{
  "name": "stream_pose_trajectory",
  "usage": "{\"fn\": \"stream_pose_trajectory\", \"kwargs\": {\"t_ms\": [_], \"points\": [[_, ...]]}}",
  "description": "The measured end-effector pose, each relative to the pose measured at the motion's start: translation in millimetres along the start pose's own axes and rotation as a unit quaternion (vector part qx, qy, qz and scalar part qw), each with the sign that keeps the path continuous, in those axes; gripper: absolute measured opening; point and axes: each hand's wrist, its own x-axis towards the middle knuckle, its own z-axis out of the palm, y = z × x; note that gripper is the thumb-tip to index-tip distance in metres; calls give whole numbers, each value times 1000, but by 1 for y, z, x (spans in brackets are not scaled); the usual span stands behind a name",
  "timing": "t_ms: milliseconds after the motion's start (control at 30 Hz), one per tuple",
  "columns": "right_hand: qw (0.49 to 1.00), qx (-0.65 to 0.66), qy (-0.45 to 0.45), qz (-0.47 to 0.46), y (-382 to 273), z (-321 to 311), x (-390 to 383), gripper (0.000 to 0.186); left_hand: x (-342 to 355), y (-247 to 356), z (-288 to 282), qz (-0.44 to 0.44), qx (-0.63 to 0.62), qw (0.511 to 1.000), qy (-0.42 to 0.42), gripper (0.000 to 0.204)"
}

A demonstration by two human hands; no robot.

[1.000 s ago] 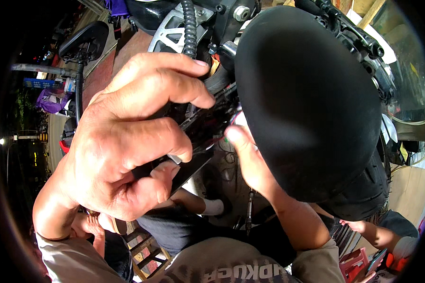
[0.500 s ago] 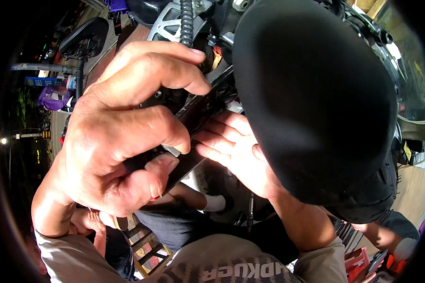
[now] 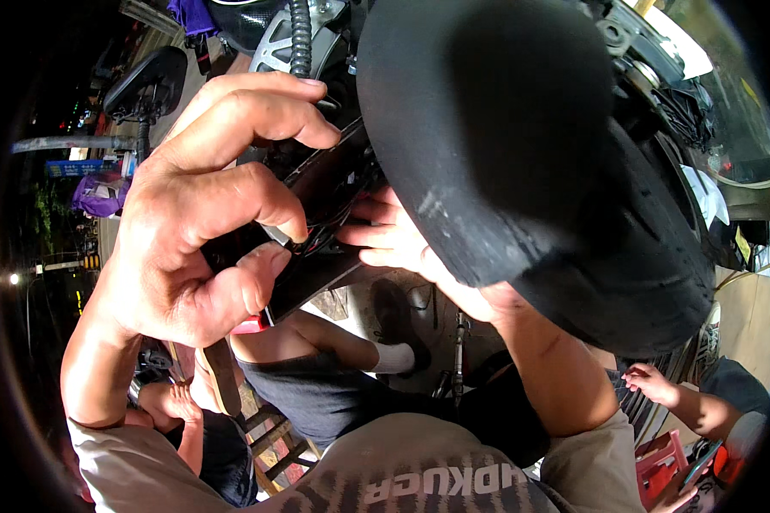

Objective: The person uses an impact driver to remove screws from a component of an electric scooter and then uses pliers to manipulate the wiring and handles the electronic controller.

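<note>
My left hand (image 3: 201, 205) is curled over a dark vehicle part (image 3: 338, 175), with thumb and index finger close together. A small pale edge (image 3: 275, 235) shows between them; what it belongs to is hidden. Just below the thumb a red piece (image 3: 252, 325) sticks out. My right hand (image 3: 402, 244) reaches in from the other side with its fingers stretched toward the part's underside, where thin wires show. A large rounded black form (image 3: 488, 128), scuffed near its lower edge, covers part of my right hand and wrist.
A ribbed black hose (image 3: 299, 38) and silver metal bracket (image 3: 325, 30) lie beyond my left hand. A mirror (image 3: 150, 81) stands far left, above a purple bag (image 3: 101, 195). Other people's arms (image 3: 701, 410) appear lower right and lower left, near a red case (image 3: 659, 462) and a wooden stool (image 3: 274, 440).
The black form and the vehicle part have shifted left in view, and more of the form's lower side shows. Both hands keep nearly the same pose. A person's hand at lower right has come into fuller view.
</note>
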Motion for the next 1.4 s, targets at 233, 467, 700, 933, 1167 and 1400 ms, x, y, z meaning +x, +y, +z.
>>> {"fn": "stream_pose_trajectory", "kwargs": {"t_ms": [233, 467, 700, 933, 1167, 1400], "points": [[955, -294, 6, -32, -2, -14, -30, 54, -2, -1, 2, 18, 8, 1000, 13, 17], [634, -738, 62, 221, 24, -60, -55, 40, -3, 0, 6, 30, 21, 998, 47, 19], [563, -645, 202, 476, 124, -136, -124, 106, -9, -10, 20, 51, -12, 994, 95, 17], [627, -634, 101, 441, 258, -244, -172, 71, -8, -7, 20, 51, 5, 993, 111, 15], [626, -610, 351, 336, 251, -129, -183, 55, -28, -15, 28, -10, 7, 993, 119, 14], [789, -374, 429, 229, 101, 44, -227, 39, -8, -8, 28, -18, 13, 995, 95, 12]]}}
